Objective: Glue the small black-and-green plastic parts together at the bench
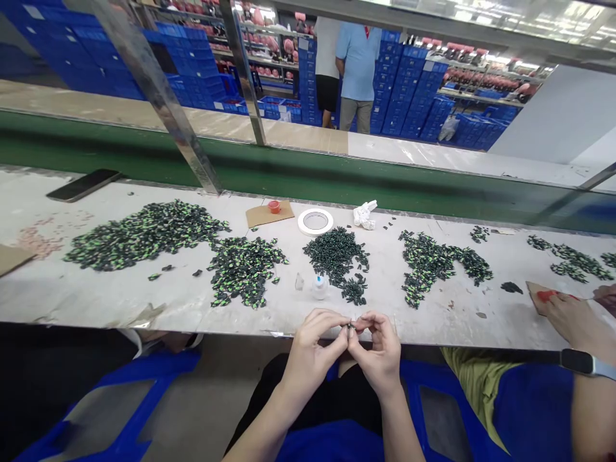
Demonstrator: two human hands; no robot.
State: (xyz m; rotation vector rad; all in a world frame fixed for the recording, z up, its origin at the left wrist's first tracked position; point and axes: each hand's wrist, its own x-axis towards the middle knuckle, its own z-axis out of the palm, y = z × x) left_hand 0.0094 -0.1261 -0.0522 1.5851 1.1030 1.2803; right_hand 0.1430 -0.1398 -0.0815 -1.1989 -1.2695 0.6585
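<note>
My left hand [317,343] and my right hand [378,350] meet at the table's front edge. Both are closed, fingertips pinching one small dark green piece [351,326] between them; its exact kind is too small to make out. Just beyond my hands lies a pile of small dark green pieces [334,253], with a smaller cluster [355,290] in front of it. A small clear bottle with a blue tip [319,287] stands left of that cluster. To its left is a small translucent piece [299,281].
Piles of black-and-green pieces [248,269] [423,260] flank the middle. Behind are a white tape roll [315,222], crumpled tissue [364,215] and cardboard with a red pot [274,206]. A phone [84,185] lies far left. A co-worker's hand [572,314] works at right.
</note>
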